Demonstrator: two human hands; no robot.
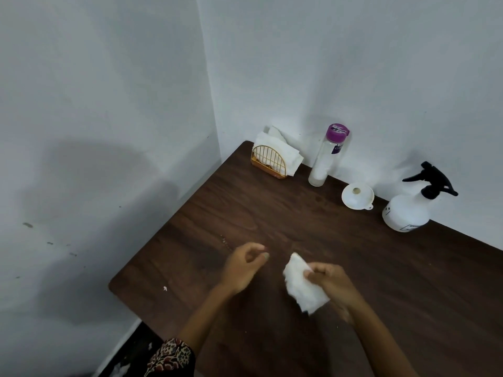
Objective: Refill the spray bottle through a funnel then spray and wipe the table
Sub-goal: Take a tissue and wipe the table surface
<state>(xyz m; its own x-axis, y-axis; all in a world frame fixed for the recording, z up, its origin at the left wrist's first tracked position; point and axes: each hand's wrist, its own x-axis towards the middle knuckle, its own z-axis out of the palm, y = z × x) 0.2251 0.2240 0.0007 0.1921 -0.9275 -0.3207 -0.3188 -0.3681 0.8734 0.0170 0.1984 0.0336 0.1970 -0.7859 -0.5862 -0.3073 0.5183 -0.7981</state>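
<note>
My right hand [330,281] grips a crumpled white tissue [302,287] just above the dark wooden table [272,213]. My left hand [243,263] hovers beside it, fingers loosely curled and holding nothing. At the far right by the wall stands a white spray bottle [408,210] with its black trigger head on. A white funnel [357,195] lies on the table to the left of that bottle. A tall clear bottle [328,156] with a purple cap stands further left, with a little liquid at the bottom.
A yellow wire holder [269,161] full of white tissues sits in the back corner. White walls close the table on the left and the back. A few small drops [224,240] and a white crumb [164,288] lie on the tabletop near its left edge.
</note>
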